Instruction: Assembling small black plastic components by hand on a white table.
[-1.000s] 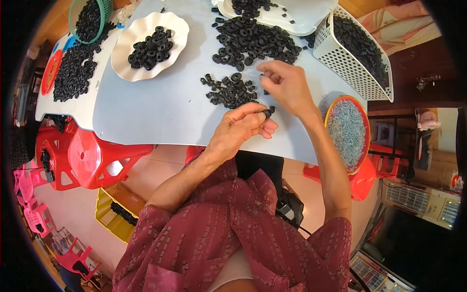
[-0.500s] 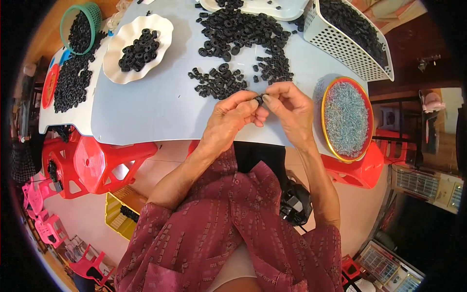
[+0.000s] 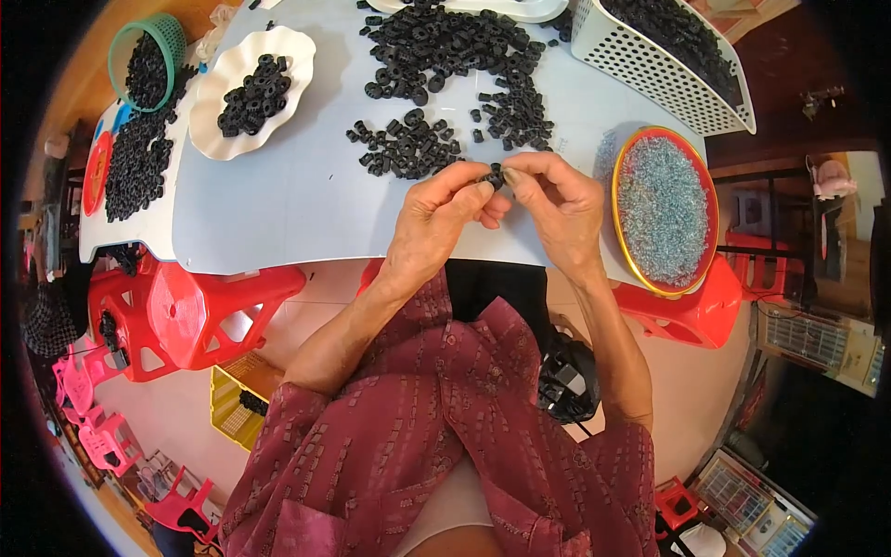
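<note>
Both hands raised, fingertips pinched together; left hand; right hand

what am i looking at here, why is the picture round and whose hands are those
No machine is at work here: these are a person's two bare hands. The camera is worn on the person's head and looks down, and its very wide lens bends the picture into a circle. The left hand and right hand meet above the near edge of a pale table, pinching a small black part between the fingertips. Just beyond the hands lies a loose pile of black rings. There is a white scalloped plate with more rings, a green basket, a white slotted basket, and a round gold-rimmed tray of tiny pale blue beads. Red stools stand below.
</note>
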### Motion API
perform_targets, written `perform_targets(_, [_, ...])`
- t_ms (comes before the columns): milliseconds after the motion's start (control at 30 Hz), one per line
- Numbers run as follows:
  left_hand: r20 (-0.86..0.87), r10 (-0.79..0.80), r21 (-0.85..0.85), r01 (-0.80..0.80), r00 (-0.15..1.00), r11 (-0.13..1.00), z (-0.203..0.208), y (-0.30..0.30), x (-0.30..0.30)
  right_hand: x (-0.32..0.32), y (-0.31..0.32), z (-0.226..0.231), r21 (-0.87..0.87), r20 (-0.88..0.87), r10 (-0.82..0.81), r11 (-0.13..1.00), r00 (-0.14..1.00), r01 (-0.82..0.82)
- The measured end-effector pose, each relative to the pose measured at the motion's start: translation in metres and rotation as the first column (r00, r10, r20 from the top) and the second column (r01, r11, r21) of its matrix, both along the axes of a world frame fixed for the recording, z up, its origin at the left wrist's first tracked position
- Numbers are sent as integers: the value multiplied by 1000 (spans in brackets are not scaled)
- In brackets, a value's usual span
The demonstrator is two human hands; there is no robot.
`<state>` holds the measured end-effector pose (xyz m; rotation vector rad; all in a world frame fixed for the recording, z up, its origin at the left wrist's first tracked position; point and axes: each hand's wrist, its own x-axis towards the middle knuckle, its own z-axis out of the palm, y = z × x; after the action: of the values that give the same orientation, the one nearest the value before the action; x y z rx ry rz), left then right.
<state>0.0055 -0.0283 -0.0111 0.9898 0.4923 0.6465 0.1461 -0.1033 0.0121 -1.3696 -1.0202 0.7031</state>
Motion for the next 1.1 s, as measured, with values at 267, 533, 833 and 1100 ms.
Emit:
perform_targets(267, [-68,-38,143,48,997,989,-2,1,3,0,-1,-14,-6,-19,-29,1000,999,29])
perform_targets(533, [-81,-27,75,33,996,997,4,-1,-1,9,-2,0,-53,397,-130,985,908,165])
perform_targets(833, [-94,-32,97,41,995,994,0,1,-1,20,13,14,-50,588,-105,985,802,165])
perform_targets(1100, [-92,-27,131,39,995,991,3,0,-1,87,13,19,-267,886,196,956,419,118])
